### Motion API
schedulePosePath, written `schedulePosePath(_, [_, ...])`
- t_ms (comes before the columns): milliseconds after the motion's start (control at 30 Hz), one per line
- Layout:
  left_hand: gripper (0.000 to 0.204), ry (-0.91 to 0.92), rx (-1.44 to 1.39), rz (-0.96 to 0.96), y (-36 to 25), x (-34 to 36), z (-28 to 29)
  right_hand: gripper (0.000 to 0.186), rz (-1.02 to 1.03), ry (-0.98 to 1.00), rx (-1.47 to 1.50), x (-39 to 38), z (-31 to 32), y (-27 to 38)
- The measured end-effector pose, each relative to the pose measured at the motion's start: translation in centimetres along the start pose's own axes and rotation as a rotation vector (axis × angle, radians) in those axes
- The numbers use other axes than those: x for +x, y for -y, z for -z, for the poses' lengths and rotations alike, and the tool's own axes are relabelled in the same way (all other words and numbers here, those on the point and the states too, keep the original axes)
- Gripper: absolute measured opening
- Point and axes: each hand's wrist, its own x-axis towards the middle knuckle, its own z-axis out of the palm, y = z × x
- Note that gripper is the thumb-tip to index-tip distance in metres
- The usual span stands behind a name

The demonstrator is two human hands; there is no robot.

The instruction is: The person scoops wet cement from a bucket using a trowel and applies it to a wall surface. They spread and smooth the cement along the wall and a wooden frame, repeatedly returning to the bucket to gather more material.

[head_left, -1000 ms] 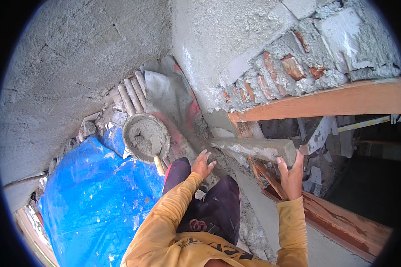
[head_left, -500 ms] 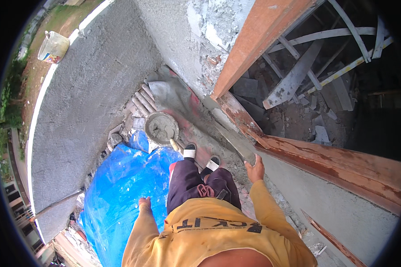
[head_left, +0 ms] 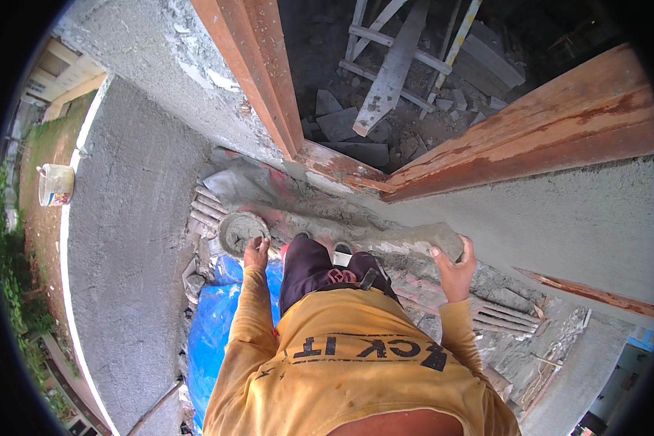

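Note:
My right hand (head_left: 454,275) is closed on the end of a long, mortar-coated board (head_left: 434,238), thumb on the near side and fingers round the outer edge. The board stretches leftward along the foot of the wall below the wooden frame. My left hand (head_left: 256,251) is at the near right rim of a round tub of grey mortar (head_left: 241,231), with its fingers curled. Whatever it may hold is hidden, and the trowel handle seen there before does not show.
A reddish wooden frame (head_left: 530,131) borders an opening with rubble and planks inside. A rough grey wall (head_left: 134,240) runs down the left, with a white bucket (head_left: 55,185) at its top edge. Blue plastic sheeting (head_left: 214,320) lies below the tub. A split wooden strip (head_left: 596,292) rests by the right wall.
The view has turned. My left hand has gone from beside my hip to the mortar tub. My right hand still grips the board's end, now held farther out to the right.

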Motion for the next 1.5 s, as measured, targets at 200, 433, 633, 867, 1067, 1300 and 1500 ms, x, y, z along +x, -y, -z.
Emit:
schedulePosePath(200, [0.053,0.274,0.268,0.043,4.5,0.6,0.0,0.047,-0.04,-0.204,-0.181,-4.0,3.6,-1.9])
schedulePosePath(433, [0.052,0.202,0.36,0.119,8.5,4.5,5.8,0.034,-0.153,-0.315,-0.068,-8.4,2.3,-4.5])
schedulePosePath(633, [0.051,0.228,0.32,0.132,5.5,9.5,5.3,0.037,-0.096,-0.338,-0.036,-5.4,-3.1,-0.2])
schedulePosePath(867, [0.08,0.685,0.026,0.186,-3.2,7.6,-3.5,0.052,0.172,-0.307,-0.046,-1.2,-2.1,16.4])
schedulePosePath(1067, [0.111,0.992,-0.737,0.611,-15.1,0.5,-4.0,0.073,0.513,-0.79,0.496,-4.8,7.5,17.0])
schedulePosePath(1300, [0.08,0.398,-1.334,0.278,-25.1,7.3,0.2,0.067,0.343,-0.863,0.709,-2.0,6.0,8.2])
schedulePosePath(1500, [0.067,0.106,-1.23,0.195,-23.8,15.0,5.1,0.056,-0.098,-0.498,0.776,3.0,0.0,-0.4])
